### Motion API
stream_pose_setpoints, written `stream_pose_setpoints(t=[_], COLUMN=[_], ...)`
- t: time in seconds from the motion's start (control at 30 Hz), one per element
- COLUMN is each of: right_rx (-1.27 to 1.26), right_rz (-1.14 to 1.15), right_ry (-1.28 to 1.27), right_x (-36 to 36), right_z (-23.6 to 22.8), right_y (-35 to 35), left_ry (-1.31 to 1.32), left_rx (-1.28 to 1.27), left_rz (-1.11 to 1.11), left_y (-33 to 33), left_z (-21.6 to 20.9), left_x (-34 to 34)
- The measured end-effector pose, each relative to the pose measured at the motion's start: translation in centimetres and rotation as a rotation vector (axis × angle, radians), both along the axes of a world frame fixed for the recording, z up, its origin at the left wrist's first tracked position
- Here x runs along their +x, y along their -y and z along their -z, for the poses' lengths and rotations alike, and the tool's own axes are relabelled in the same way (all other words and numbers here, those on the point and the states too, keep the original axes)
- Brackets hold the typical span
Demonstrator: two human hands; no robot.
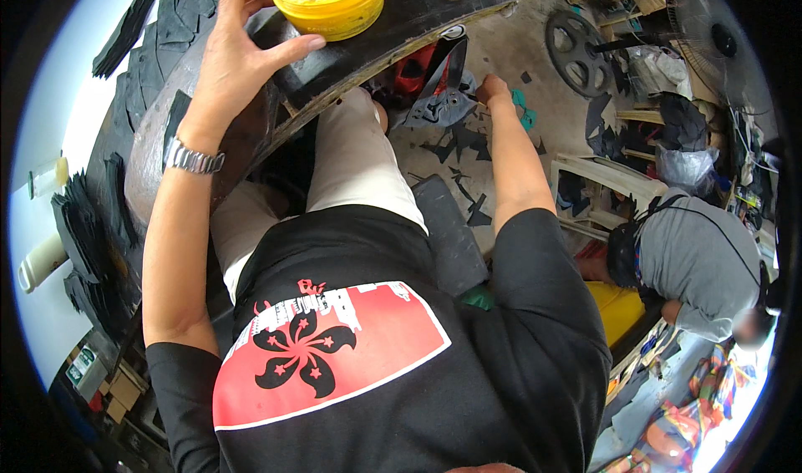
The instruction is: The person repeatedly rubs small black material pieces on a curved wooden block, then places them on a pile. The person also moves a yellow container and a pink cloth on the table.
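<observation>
A yellow tub [338,22] of pale, cream-coloured contents stands on the dark worktop [401,22] at the top of the view. My left hand [242,59], with a metal watch on its wrist, is beside the tub. Its thumb and fingers are spread about the tub's near left side; whether they press on it I cannot tell. Lower and to the right, my right hand [494,90] hangs past the worktop's edge with its fingers curled. It is next to a grey cloth item [439,109] with red by it. What its fingers hold, if anything, is too small to make out.
Black cut pieces [83,222] lie stacked along the left side. Dark scraps [459,147] litter the floor. A black handwheel [571,51] and a fan [723,43] stand at right, near a white frame [606,176]. Another person [697,247] in grey bends at far right.
</observation>
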State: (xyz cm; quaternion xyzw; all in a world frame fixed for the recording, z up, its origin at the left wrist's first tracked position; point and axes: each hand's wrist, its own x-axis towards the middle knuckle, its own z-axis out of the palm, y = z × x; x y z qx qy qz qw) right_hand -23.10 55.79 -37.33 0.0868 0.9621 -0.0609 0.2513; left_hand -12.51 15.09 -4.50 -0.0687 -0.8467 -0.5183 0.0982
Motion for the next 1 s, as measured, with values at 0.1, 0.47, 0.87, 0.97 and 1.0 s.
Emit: stream_pose_setpoints(t=[0.1,0.47,0.87,0.97,1.0], right_rx=[-0.009,-0.104,-0.312,-0.364,-0.375], right_rz=[0.023,-0.106,-0.064,0.006,0.039], right_ry=[0.089,0.194,0.097,0.067,0.061], right_x=[0.6,4.8,12.1,12.5,12.4], right_z=[-1.5,-6.1,-6.5,-6.1,-6.0], right_y=[-2.2,-0.1,0.3,-0.5,-1.1], left_ry=[-0.288,-0.014,-0.105,-0.079,-0.037], left_rx=[-0.236,-0.671,-1.385,-1.419,-1.392], left_rz=[-0.175,1.056,0.852,0.84,0.843], left_y=[0.0,-15.0,-19.2,-19.2,-19.2], left_z=[-0.4,11.9,20.8,21.1,21.0], left_x=[1.4,3.9,-6.0,-5.4,-4.9])
